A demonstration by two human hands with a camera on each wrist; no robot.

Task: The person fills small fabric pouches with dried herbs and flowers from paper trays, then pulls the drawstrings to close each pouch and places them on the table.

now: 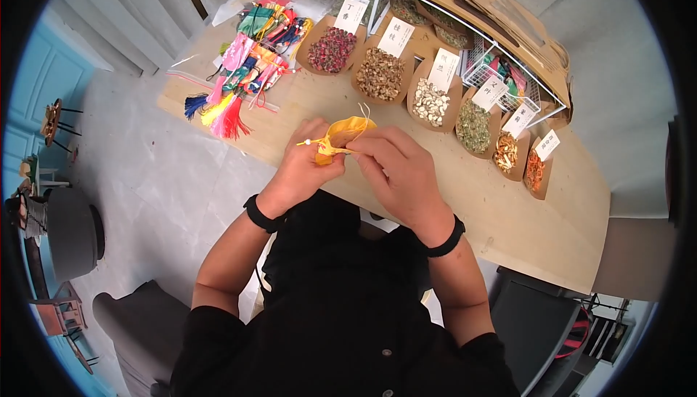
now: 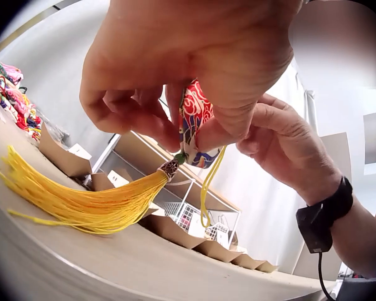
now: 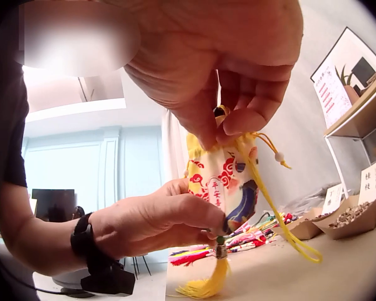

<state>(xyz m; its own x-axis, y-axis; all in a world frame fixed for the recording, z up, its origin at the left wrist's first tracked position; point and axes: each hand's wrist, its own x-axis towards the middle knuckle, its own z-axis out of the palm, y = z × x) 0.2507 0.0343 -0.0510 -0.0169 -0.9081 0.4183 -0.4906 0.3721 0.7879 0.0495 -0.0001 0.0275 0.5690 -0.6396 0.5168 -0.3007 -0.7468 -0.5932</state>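
Observation:
A small yellow drawstring pouch (image 1: 335, 140) is held over the near edge of the table. My left hand (image 1: 301, 172) grips its body from the left, and in the right wrist view the left thumb lies across the printed front (image 3: 222, 182). My right hand (image 1: 399, 172) pinches the pouch's top rim with thumb and fingertips. A yellow tassel (image 2: 94, 197) hangs from the pouch's bottom. Beside the pouch dangles a yellow cord (image 3: 276, 213) with a white bead (image 3: 279, 157). Inside the pouch, the contents cannot be made out.
Paper trays of dried herbs stand across the table (image 1: 465, 186), among them red buds (image 1: 332, 50) and white slices (image 1: 430, 102), with label cards. Colourful tasselled pouches (image 1: 250, 63) lie in a heap at the back left. A white wire basket (image 1: 501, 81) stands under the shelf.

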